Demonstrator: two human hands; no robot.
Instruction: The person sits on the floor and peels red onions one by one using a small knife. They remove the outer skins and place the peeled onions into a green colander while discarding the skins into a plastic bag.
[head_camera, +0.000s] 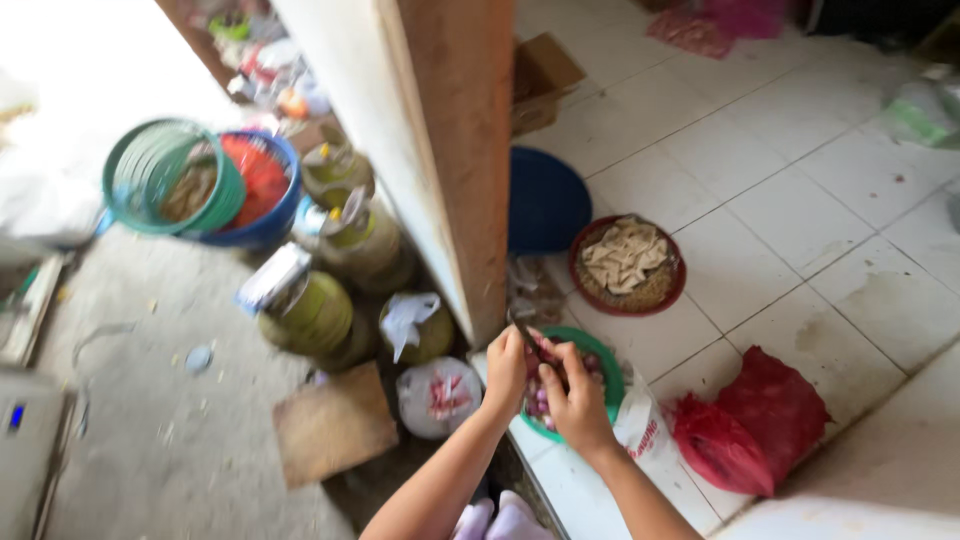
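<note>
Two hands meet over a round green plastic bowl (606, 372) of small reddish-purple shallots (541, 397), which stands on the white tiled floor (800, 220) beside a brown wooden door post (462, 150). At the bowl's near-left rim, the left hand (506, 372) is curled shut around a dark-bladed small knife (524, 334), whose blade points up and away. Touching it on the other side, the right hand (578, 402) pinches one reddish shallot (549, 351) between thumb and fingers, just above the bowl.

Just beyond the bowl sits a round dark red plastic basket (677, 283) of pale flat pieces, and behind that a flat round blue lid (545, 202) leans by the post. A crumpled red mesh sack (750, 420) lies on the tiles near the right forearm, with a white plastic bag (645, 428) between it and the bowl. Across the threshold, on the lower grey concrete floor (180, 440), stand several olive-green gas cylinders (312, 315) and a green basket (160, 175) nested against a blue tub (265, 228).
</note>
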